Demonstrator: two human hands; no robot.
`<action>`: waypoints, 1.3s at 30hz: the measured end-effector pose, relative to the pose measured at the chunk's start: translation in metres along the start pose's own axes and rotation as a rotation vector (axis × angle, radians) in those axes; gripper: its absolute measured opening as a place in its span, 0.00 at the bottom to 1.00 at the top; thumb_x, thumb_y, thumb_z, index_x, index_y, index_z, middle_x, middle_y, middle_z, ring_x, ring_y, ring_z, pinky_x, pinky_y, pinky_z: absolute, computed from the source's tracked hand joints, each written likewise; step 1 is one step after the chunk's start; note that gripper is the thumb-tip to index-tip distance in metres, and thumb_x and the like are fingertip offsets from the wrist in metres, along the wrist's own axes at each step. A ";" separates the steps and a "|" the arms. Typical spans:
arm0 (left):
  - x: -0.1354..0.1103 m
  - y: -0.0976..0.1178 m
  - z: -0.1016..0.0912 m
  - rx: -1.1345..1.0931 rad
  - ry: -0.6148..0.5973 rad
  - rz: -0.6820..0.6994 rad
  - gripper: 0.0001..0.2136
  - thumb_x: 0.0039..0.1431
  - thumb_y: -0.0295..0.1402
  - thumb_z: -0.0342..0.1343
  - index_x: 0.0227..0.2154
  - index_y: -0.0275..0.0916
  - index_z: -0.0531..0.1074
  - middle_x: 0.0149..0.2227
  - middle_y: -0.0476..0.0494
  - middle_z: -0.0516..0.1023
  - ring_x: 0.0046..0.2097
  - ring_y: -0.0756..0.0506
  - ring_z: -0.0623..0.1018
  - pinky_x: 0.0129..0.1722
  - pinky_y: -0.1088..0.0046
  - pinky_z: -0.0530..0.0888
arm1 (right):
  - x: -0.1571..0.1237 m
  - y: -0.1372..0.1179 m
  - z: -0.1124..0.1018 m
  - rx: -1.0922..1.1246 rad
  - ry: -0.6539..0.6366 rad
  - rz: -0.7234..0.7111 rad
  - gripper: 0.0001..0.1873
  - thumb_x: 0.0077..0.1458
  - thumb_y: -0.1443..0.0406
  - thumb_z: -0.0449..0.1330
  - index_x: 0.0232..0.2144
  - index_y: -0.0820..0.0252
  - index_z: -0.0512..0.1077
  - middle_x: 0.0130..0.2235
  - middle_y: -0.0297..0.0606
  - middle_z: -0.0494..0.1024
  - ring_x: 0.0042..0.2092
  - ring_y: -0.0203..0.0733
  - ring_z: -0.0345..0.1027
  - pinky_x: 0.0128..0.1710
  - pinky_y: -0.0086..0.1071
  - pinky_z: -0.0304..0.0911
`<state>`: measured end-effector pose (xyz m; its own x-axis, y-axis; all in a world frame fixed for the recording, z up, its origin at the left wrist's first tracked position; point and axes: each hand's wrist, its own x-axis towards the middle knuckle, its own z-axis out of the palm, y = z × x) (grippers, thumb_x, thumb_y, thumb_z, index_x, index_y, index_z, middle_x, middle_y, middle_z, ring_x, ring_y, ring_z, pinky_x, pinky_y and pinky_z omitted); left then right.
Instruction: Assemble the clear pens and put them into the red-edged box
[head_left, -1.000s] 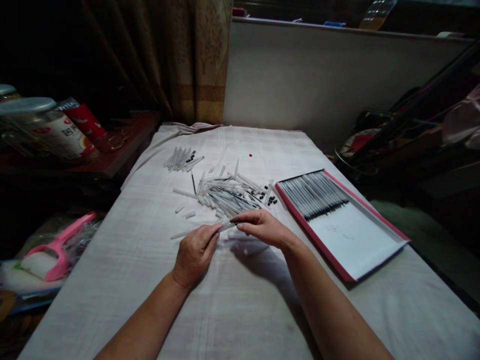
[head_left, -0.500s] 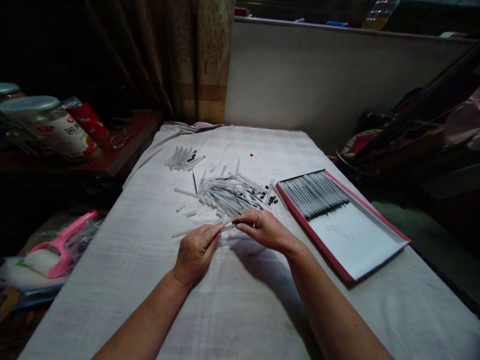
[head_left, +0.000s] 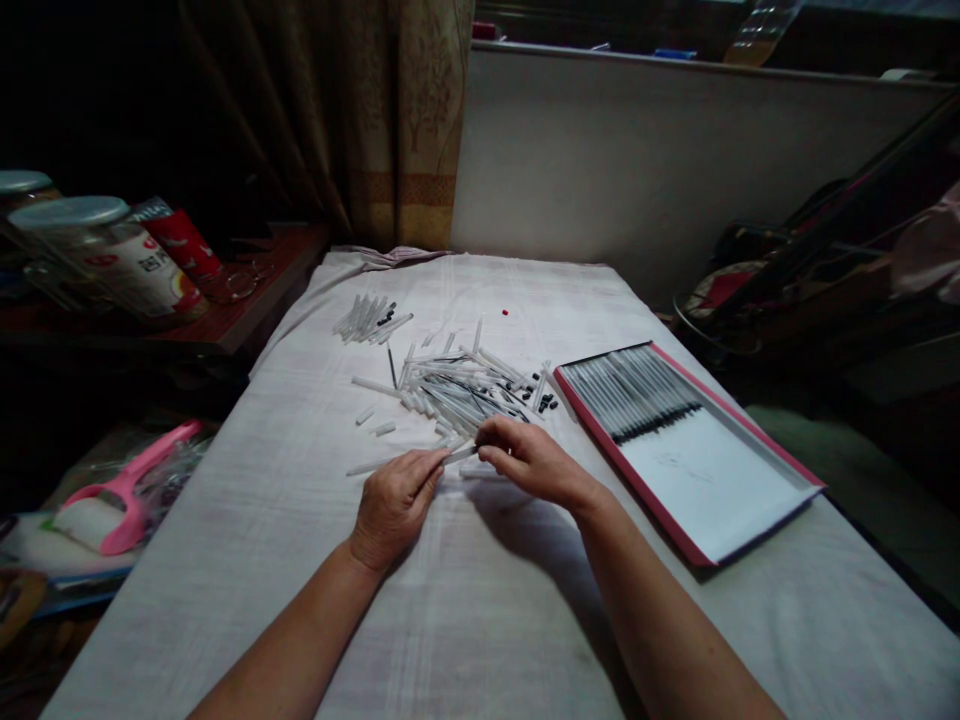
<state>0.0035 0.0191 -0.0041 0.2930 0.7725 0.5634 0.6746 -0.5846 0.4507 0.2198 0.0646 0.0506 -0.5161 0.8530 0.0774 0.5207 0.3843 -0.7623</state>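
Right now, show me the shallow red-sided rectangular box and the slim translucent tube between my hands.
Shallow red-sided rectangular box [head_left: 632, 468]: head view, on its long left red wall.
Slim translucent tube [head_left: 460, 455]: head view, on its exposed middle.

Translucent whitish pen barrel [head_left: 459, 456], slim, near-horizontal, right end slightly higher, just below frame centre, both ends partly hidden.

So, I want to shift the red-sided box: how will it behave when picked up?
The box looks thin-walled, so it may flex. Its black-ended tubes lie packed at one end, so tilting could send them sliding.
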 end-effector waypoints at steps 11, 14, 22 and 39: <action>-0.001 -0.001 0.001 0.010 -0.014 -0.004 0.12 0.65 0.31 0.51 0.49 0.40 0.73 0.42 0.42 0.81 0.42 0.45 0.80 0.42 0.69 0.77 | 0.001 0.002 -0.001 -0.050 -0.031 0.022 0.06 0.57 0.65 0.58 0.37 0.59 0.73 0.30 0.34 0.76 0.30 0.35 0.67 0.31 0.27 0.57; -0.001 -0.001 0.001 0.007 -0.013 -0.002 0.12 0.65 0.31 0.51 0.49 0.40 0.73 0.41 0.41 0.81 0.42 0.45 0.80 0.42 0.69 0.77 | 0.001 0.003 -0.001 -0.111 -0.035 0.041 0.09 0.60 0.63 0.56 0.30 0.60 0.72 0.27 0.34 0.75 0.29 0.35 0.66 0.30 0.27 0.56; 0.000 0.000 0.000 0.000 -0.008 -0.007 0.12 0.65 0.31 0.51 0.48 0.39 0.73 0.41 0.42 0.81 0.41 0.45 0.80 0.41 0.70 0.77 | 0.000 0.001 -0.001 -0.067 -0.046 0.044 0.05 0.58 0.65 0.57 0.34 0.60 0.72 0.28 0.33 0.75 0.30 0.35 0.66 0.31 0.27 0.56; -0.001 0.000 0.001 -0.018 0.007 -0.003 0.12 0.65 0.31 0.52 0.48 0.40 0.74 0.41 0.42 0.82 0.41 0.45 0.81 0.42 0.69 0.77 | 0.001 0.000 0.000 -0.224 -0.071 -0.027 0.11 0.60 0.62 0.54 0.30 0.60 0.73 0.25 0.33 0.73 0.27 0.33 0.61 0.28 0.27 0.51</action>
<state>0.0039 0.0189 -0.0057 0.2858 0.7728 0.5667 0.6633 -0.5863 0.4650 0.2194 0.0649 0.0509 -0.5741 0.8176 0.0447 0.6401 0.4822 -0.5981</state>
